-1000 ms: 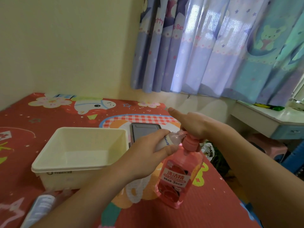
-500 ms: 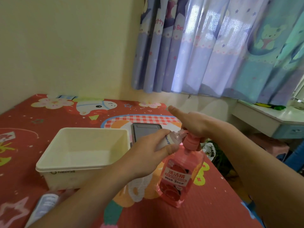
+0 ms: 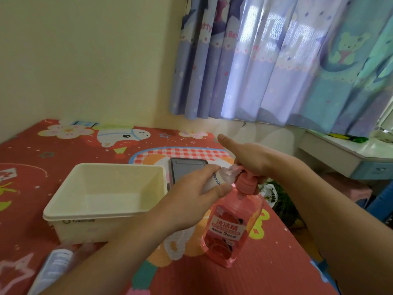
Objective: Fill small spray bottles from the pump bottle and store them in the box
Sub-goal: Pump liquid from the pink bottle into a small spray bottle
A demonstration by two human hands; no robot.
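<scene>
Two hands: left hand (image 3: 191, 195) grips one small clear spray bottle (image 3: 221, 177), tilted, mouth at the pump spout. Right hand (image 3: 248, 158) lies palm-down on the pink pump head, thumb straight out. One pink translucent pump bottle (image 3: 232, 222) upright on red cartoon-print mat (image 3: 265, 262). One cream plastic box (image 3: 106, 199) just left; second small bottle (image 3: 54, 265) lying near the front edge.

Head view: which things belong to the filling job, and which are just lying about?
Job: pink plastic pump bottle; small clear spray bottle gripped by left hand; right hand pressing the pump; cream plastic box; second spray bottle.
Idle: dark tablet; white desk.
</scene>
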